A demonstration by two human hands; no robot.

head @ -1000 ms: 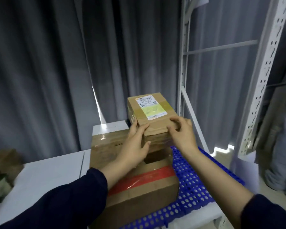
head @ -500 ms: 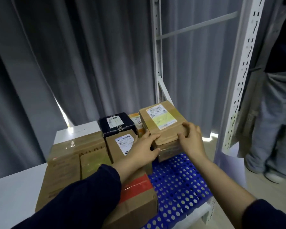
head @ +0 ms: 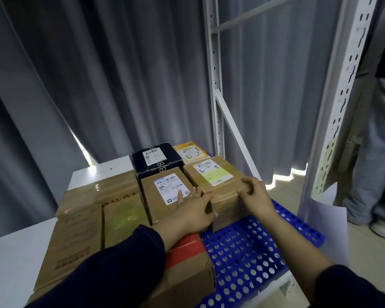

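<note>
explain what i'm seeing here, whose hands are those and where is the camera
There is no machine here. A person wears one camera on the head, so this single picture looks forward and down at their own arms. The left hand and right hand grip a brown box at its near edge. It stands among other parcels, such as a black box, on a blue pallet full of holes. Behind them are a grey curtain and a white rack.
</note>
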